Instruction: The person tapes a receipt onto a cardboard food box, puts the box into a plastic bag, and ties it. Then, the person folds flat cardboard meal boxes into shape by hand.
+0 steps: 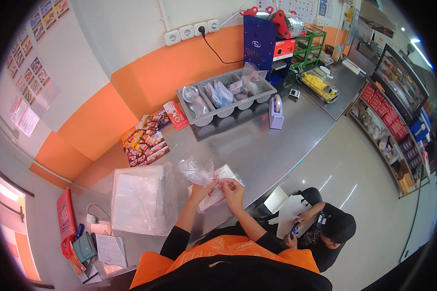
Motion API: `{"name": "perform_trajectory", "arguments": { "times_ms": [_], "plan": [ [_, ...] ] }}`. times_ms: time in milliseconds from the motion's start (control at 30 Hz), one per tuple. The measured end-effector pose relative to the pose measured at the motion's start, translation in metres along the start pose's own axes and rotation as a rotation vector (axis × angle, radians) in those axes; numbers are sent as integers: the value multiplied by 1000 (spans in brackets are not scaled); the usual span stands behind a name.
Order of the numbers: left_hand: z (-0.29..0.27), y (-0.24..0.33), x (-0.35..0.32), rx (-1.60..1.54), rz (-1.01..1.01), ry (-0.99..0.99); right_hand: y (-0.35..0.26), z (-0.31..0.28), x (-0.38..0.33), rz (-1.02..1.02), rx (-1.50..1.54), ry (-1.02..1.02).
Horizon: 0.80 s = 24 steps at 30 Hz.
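Observation:
Over the near part of the metal counter, my left hand (pixel 204 190) and my right hand (pixel 232 190) meet with fingertips close together. Both are closed, pinching a clear plastic bag (pixel 195 169) whose loose, crumpled end puffs out beyond my left fingers. Beneath them lies a white box with red print (pixel 211 200), which seems to be inside the bag; my hands cover part of it. To the left lies a wide stack of clear plastic bags (pixel 138 200).
A grey compartment tray (pixel 221 110) with packets and a lilac tape dispenser (pixel 276 115) stand at the back of the counter (pixel 247 150). Printed leaflets (pixel 145 143) lie by the wall. At the right, a person in a black cap (pixel 339 222) is low beside the counter, holding something blue.

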<state>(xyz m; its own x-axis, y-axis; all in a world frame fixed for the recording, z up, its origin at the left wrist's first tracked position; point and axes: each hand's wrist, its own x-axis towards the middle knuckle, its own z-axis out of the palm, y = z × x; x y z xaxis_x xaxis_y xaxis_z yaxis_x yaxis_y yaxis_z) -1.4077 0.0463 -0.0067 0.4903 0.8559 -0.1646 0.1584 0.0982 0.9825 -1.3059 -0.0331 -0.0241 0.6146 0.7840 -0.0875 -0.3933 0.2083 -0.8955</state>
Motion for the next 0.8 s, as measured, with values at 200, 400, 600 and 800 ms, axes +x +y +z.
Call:
{"name": "perform_trajectory", "arguments": {
  "times_ms": [200,400,600,800],
  "plan": [
    [1,-8,3,-3,135,22,-1,-1,2,73,-19,-5],
    [2,-5,2,54,80,20,-1,-4,5,93,-80,-27],
    [-9,-21,6,74,12,78,-19,-7,15,179,-325,-203],
    [-9,-5,5,62,-22,-62,-20,-17,25,112,-469,-354]
  ]
}}
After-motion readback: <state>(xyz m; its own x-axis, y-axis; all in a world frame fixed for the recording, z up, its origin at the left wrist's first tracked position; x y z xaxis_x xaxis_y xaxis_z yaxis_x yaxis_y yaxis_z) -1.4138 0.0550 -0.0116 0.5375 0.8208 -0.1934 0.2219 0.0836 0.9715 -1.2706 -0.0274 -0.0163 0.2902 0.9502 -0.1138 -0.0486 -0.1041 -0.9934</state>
